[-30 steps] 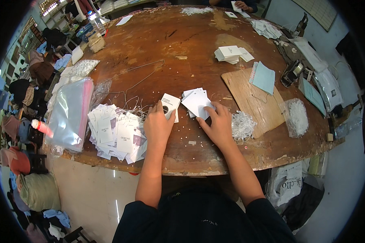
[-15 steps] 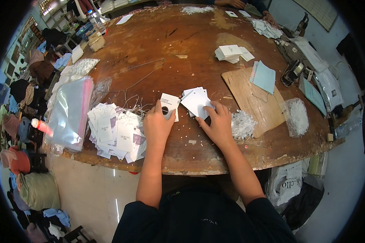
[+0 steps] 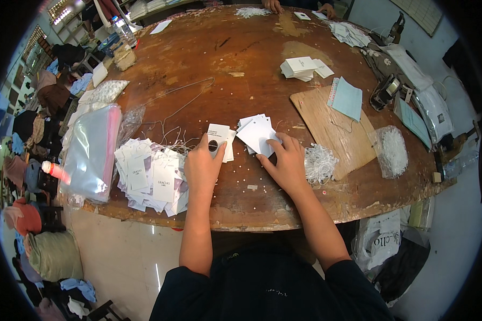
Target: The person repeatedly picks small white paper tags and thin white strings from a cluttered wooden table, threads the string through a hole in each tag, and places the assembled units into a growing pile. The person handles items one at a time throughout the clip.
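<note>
Between the thumb and fingers of my left hand (image 3: 200, 167) are a couple of white hang tags (image 3: 218, 132), slightly fanned, the front one with small print and a dark round spot. My right hand (image 3: 288, 163) grips the near right corner of a loose stack of blank white tags (image 3: 256, 132) with a small hole at the top, lying on the table. Left of my left hand spreads a big heap of printed tags (image 3: 144, 176) with white strings. Beside my right hand sits a bundle of white strings (image 3: 320, 163).
The worn wooden table (image 3: 230, 107) holds plastic sleeves (image 3: 91, 152) at left, a wooden board (image 3: 332, 125) with a blue booklet (image 3: 348, 100), a bag of white strings (image 3: 392, 152) and a card stack (image 3: 299, 68). A co-worker's hand (image 3: 273, 5) rests at the far edge.
My left hand has shifted a little left with its tags, which now look more fanned. My right hand stays on the stack. The far co-worker's hands have moved.
</note>
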Demonstrator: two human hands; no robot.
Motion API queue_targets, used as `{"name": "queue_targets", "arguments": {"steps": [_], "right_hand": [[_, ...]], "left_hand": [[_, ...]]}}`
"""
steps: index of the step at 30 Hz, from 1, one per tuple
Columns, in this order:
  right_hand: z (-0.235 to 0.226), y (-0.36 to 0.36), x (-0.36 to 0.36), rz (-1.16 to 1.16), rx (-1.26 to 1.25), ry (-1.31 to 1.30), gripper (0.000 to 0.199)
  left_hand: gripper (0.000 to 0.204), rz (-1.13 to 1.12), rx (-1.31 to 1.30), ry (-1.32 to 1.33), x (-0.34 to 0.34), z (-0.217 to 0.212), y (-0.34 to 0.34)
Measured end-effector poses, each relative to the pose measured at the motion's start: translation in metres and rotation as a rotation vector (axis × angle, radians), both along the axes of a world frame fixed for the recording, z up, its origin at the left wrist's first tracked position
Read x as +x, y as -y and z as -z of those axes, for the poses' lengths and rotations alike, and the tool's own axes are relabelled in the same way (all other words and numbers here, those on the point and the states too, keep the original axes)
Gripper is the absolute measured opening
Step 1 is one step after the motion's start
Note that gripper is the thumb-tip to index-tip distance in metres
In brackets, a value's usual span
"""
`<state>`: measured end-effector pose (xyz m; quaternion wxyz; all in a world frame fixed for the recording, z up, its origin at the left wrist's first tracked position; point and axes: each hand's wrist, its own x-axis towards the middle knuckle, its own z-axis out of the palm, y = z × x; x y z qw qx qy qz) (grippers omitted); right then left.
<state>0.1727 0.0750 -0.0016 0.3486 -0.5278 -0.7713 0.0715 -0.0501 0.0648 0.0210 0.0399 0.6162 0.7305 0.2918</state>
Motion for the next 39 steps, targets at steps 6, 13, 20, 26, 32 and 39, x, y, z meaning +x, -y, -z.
{"name": "queue_targets", "arguments": {"steps": [6,13,20,26,32,39], "right_hand": [[0.001,0.0,0.001,0.002,0.0,0.004,0.042],[0.001,0.0,0.0,0.012,0.023,0.018,0.042],[0.0,0.0,0.0,0.009,0.016,0.022,0.041],[0.001,0.0,0.0,0.009,0.035,0.008,0.041],[-0.008,0.002,-0.001,0.021,0.059,-0.113,0.042],[-0.025,0.03,-0.015,-0.138,0.194,-0.151,0.051]], "left_hand": [[0.058,0.009,0.048,0.175,-0.004,0.002,-0.002],[0.054,0.042,0.112,0.42,-0.01,0.009,-0.004],[0.053,0.033,0.024,0.144,-0.003,-0.006,0.002],[0.05,0.12,0.194,0.878,0.003,0.008,-0.004],[0.035,0.142,0.121,1.311,0.01,0.015,-0.006],[0.043,0.167,-0.003,1.691,0.027,-0.001,0.006]]}}
